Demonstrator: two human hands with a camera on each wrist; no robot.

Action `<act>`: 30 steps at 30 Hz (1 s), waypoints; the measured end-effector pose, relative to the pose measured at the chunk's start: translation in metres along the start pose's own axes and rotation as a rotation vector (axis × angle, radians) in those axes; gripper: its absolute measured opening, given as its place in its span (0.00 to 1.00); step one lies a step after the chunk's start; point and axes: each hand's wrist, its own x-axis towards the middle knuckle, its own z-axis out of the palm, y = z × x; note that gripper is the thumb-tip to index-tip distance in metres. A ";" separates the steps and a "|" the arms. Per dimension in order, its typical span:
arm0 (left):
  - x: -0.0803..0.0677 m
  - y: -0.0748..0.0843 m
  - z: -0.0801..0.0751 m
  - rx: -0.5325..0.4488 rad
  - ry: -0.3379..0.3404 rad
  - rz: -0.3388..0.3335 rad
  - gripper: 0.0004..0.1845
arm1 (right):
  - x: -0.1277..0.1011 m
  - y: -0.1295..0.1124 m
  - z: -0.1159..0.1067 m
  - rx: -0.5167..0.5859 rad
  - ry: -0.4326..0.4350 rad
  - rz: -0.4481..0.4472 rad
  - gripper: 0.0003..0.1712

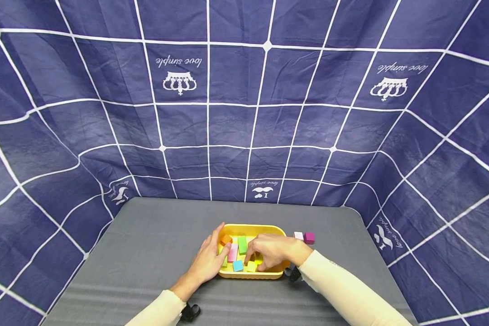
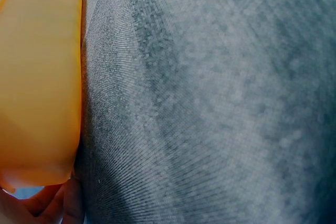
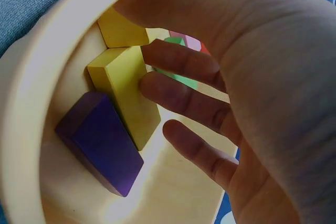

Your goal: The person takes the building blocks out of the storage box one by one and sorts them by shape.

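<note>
A yellow plastic tray [image 1: 252, 275] holding several coloured blocks lies on the grey cloth. At its left end my left hand [image 1: 208, 258] grips the rim, thumb over the inside and fingers along the outside. The left wrist view shows the tray's wall [image 2: 39, 77] and part of the fingers. My right hand [image 1: 270, 249] reaches down into the tray and pinches a yellow block [image 1: 251, 266] near the front wall. Beside that block are a blue block [image 1: 238, 266], a longer yellow block [image 3: 126, 93] and a purple block [image 3: 105, 142].
Also in the tray are an orange block [image 1: 226, 240], a green block [image 1: 242, 245] and a pink block [image 1: 232, 253]. Outside, to the right, lie a white block [image 1: 299, 236] and a magenta block [image 1: 309, 238]. A blue checked curtain [image 1: 236, 127] surrounds the surface.
</note>
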 end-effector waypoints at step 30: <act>0.000 0.001 0.000 0.011 0.005 -0.005 0.38 | -0.012 0.000 -0.005 0.169 0.111 0.015 0.28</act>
